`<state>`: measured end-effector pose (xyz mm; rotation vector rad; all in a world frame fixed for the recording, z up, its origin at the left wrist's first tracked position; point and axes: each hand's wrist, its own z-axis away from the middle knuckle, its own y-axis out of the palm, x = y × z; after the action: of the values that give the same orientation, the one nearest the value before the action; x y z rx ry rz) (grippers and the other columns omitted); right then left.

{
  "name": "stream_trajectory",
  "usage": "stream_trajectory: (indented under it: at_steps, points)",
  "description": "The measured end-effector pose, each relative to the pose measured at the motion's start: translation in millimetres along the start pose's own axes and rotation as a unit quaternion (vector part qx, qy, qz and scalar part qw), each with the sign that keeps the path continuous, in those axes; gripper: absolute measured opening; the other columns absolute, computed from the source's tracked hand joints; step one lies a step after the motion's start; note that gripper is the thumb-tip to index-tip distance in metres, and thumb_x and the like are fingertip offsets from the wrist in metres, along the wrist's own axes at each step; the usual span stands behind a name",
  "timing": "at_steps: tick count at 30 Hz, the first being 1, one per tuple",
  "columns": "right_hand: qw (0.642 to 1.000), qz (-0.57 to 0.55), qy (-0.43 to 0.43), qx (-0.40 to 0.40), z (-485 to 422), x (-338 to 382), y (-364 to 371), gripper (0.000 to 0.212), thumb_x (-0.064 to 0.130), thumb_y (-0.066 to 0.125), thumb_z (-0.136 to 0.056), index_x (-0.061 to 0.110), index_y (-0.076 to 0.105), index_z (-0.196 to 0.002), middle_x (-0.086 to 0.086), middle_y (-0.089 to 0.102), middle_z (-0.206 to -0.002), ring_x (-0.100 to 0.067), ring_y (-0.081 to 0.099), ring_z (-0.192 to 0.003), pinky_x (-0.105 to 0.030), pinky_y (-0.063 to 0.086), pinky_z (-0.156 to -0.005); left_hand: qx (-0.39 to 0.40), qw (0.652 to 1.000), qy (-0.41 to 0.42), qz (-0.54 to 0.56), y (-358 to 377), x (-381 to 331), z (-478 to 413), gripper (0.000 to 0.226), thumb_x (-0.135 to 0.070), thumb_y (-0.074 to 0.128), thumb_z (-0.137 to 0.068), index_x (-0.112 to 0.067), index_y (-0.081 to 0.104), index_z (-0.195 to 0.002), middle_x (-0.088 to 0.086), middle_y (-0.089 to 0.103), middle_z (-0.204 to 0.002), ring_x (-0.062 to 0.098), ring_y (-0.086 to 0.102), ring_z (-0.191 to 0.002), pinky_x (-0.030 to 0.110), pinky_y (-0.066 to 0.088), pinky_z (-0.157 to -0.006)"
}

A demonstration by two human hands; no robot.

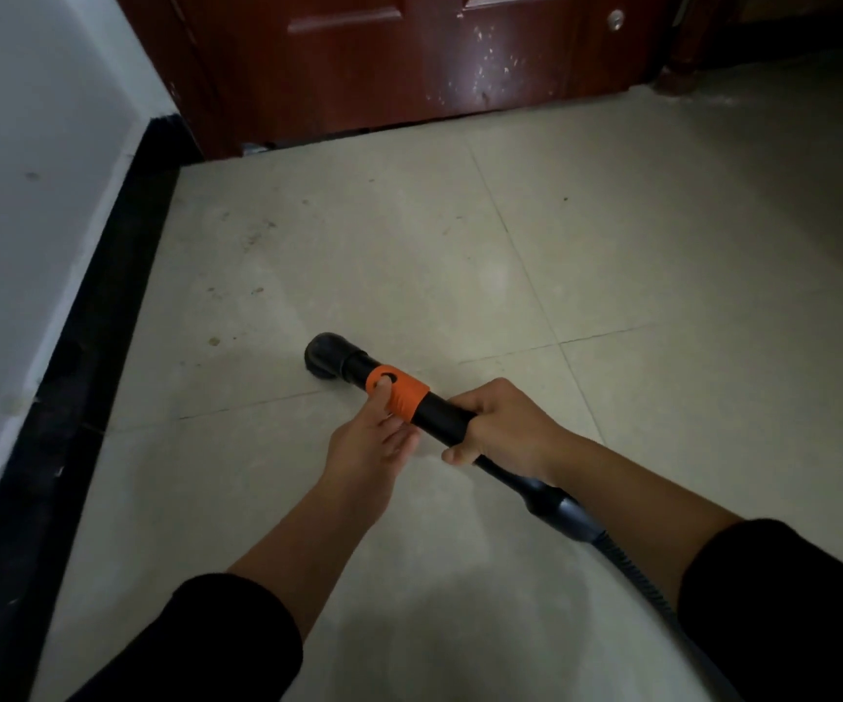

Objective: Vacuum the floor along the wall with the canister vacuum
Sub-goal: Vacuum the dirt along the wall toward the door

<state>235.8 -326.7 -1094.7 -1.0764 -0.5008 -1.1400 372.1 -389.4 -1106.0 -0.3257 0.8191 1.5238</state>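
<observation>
A black vacuum wand [447, 415] with an orange collar [402, 392] slants down to the pale tiled floor [409, 255]. Its round black nozzle [326, 354] touches the tiles. My right hand [503, 428] grips the wand just behind the collar. My left hand [371, 438] reaches in from the left, with one finger pressed on the collar's dark opening and the other fingers under the collar. A ribbed black hose [637, 570] runs back from the wand under my right forearm. The canister is out of view.
A white wall [19, 220] with a black skirting board [80, 357] runs along the left. A dark red wooden door [409, 63] closes off the far end. Specks of dirt [214, 341] lie on the tiles near the skirting. The floor stretches away to the right.
</observation>
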Motion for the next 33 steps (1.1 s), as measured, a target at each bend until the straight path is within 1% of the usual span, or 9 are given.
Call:
stream_trajectory:
  at_steps: [2,5,8,13,17,22,29,32,33]
  points:
    - [1.000,-0.014,0.001,-0.003,-5,3,6,0.019,0.001,0.076,-0.066,-0.002,0.069,-0.083,-0.009,0.058,-0.069,-0.021,0.055,-0.066,-0.030,0.043,-0.068,-0.012,1.000,-0.001,-0.023,-3,-6,1,0.046,-0.032,0.061,-0.093,-0.001,0.055,-0.127,0.016,0.065,-0.122,0.018,0.065,-0.096,0.029,0.050,-0.085]
    - [1.000,-0.024,-0.002,-0.007,-15,18,20,0.015,0.003,0.076,-0.066,0.009,0.071,-0.078,-0.015,0.068,-0.078,-0.023,0.062,-0.072,-0.031,0.048,-0.070,-0.023,0.994,-0.002,-0.103,-22,-23,11,0.033,-0.026,0.055,-0.098,-0.005,0.059,-0.122,0.008,0.072,-0.104,0.017,0.068,-0.094,0.025,0.051,-0.073]
    - [1.000,-0.013,-0.014,-0.019,-22,33,38,0.018,0.004,0.076,-0.068,0.017,0.063,-0.068,-0.007,0.060,-0.067,-0.020,0.057,-0.063,-0.027,0.043,-0.062,-0.036,0.988,0.012,-0.147,-44,-39,14,0.028,-0.027,0.054,-0.098,-0.007,0.062,-0.116,0.006,0.072,-0.103,0.017,0.068,-0.096,0.026,0.051,-0.074]
    - [1.000,0.019,-0.012,-0.019,-19,33,40,0.029,0.004,0.076,-0.070,0.019,0.053,-0.061,-0.002,0.053,-0.063,-0.018,0.053,-0.060,-0.024,0.038,-0.056,-0.033,0.997,0.021,-0.071,-47,-43,-1,0.039,-0.033,0.055,-0.097,-0.007,0.057,-0.126,0.005,0.069,-0.104,0.014,0.066,-0.095,0.025,0.050,-0.076]
    - [0.999,0.036,0.001,-0.005,-6,18,20,0.018,0.006,0.077,-0.069,0.014,0.061,-0.069,0.000,0.053,-0.060,-0.015,0.052,-0.057,-0.024,0.038,-0.054,-0.029,0.999,0.012,-0.034,-15,-25,-6,0.053,-0.032,0.061,-0.093,-0.001,0.049,-0.135,0.008,0.063,-0.110,0.015,0.062,-0.096,0.027,0.048,-0.082]
    - [0.998,0.048,0.028,-0.008,12,4,-6,0.015,0.006,0.079,-0.067,0.008,0.069,-0.079,-0.003,0.056,-0.065,-0.016,0.054,-0.062,-0.026,0.041,-0.062,-0.033,0.999,-0.029,0.008,12,-10,5,0.050,-0.019,0.064,-0.092,0.004,0.049,-0.133,0.021,0.056,-0.131,0.027,0.053,-0.126,0.031,0.046,-0.088]
    - [0.996,0.080,0.027,0.010,9,23,-13,0.021,0.008,0.078,-0.071,0.004,0.071,-0.090,-0.006,0.060,-0.072,-0.015,0.055,-0.065,-0.027,0.043,-0.067,0.002,0.998,-0.059,0.016,6,-23,-5,0.049,-0.022,0.066,-0.090,-0.001,0.051,-0.131,0.020,0.057,-0.130,0.027,0.055,-0.123,0.031,0.051,-0.081]
    - [0.992,0.127,0.020,0.004,-6,41,-8,0.014,0.011,0.077,-0.074,0.011,0.064,-0.078,-0.003,0.057,-0.069,-0.014,0.053,-0.062,-0.024,0.039,-0.060,0.010,0.998,-0.047,0.031,0,-40,-20,0.046,-0.021,0.064,-0.092,-0.001,0.051,-0.131,0.018,0.059,-0.127,0.025,0.056,-0.119,0.031,0.050,-0.081]
    - [0.988,0.152,0.015,-0.001,-13,47,-5,0.018,0.013,0.076,-0.075,0.016,0.058,-0.074,-0.001,0.056,-0.067,-0.014,0.052,-0.060,-0.023,0.037,-0.058,0.018,0.998,-0.044,0.037,-3,-46,-26,0.047,-0.021,0.064,-0.092,-0.001,0.051,-0.132,0.017,0.059,-0.127,0.023,0.057,-0.117,0.030,0.050,-0.083]
